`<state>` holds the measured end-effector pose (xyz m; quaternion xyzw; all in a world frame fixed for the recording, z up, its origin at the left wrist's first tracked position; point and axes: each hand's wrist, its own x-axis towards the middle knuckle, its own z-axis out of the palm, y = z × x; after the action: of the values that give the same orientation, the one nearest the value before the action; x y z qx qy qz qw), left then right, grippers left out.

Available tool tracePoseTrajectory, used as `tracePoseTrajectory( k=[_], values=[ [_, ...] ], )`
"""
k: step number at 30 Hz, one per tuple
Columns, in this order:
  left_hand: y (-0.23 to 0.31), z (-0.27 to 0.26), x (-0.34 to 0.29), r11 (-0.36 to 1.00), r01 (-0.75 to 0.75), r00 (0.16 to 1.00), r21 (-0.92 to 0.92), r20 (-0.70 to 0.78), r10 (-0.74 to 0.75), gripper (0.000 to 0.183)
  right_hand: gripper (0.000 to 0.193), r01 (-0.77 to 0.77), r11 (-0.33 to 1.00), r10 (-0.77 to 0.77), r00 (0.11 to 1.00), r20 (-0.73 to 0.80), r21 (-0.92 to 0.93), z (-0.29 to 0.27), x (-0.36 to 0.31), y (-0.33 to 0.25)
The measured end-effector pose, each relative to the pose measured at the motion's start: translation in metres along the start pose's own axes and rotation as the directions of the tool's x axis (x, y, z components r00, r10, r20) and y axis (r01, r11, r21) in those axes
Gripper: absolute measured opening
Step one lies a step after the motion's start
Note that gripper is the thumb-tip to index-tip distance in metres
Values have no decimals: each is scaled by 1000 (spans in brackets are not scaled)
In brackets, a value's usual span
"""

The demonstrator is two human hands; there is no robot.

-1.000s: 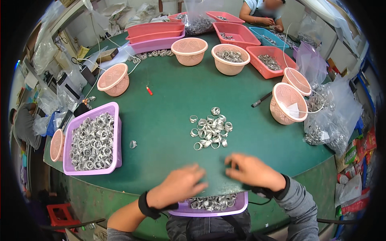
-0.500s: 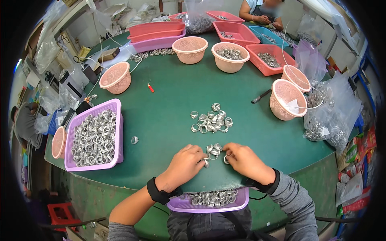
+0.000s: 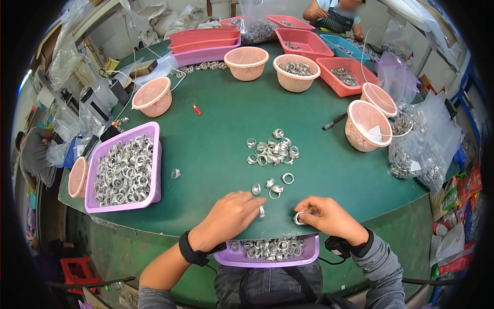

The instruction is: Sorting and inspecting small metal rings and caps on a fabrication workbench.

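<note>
My right hand [image 3: 329,219] pinches a silver metal ring [image 3: 298,218] between thumb and fingers, just above the green table near its front edge. Opposite it, my left hand [image 3: 231,213] has its fingers drawn together, with another silver ring [image 3: 262,211] at the fingertips; the thumb is mostly hidden. A few loose rings [image 3: 276,191] lie just beyond my hands. Farther off sits a bigger loose pile of rings [image 3: 275,150]. Below the table edge, at my lap, a purple basket [image 3: 267,261] holds many more rings.
To the left stands a purple basket [image 3: 158,170] full of rings, with one lone ring [image 3: 176,173] beside it. Peach bowls [image 3: 246,72], red trays [image 3: 337,92] and bags of rings [image 3: 424,149] line the far and right sides. Another person [image 3: 334,18] sits across the table.
My right hand has moved right and toward me with its ring. My left hand has drawn slightly back and left. The small near group of rings is now spread apart.
</note>
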<state>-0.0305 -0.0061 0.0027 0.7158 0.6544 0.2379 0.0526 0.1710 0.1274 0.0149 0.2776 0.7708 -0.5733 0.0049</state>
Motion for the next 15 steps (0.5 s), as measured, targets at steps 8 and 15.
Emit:
tracePoseTrajectory(
  k=[8, 15],
  values=[
    [44, 7, -52, 977, 105, 972, -187, 225, -61, 19, 19, 98, 995, -98, 994, -39, -10, 28, -37, 10],
    [75, 39, -128, 917, 166, 903, -362, 429, 6, 22, 37, 307, 710, -388, 922, 12, -634, 77, -71, 71]
  ],
)
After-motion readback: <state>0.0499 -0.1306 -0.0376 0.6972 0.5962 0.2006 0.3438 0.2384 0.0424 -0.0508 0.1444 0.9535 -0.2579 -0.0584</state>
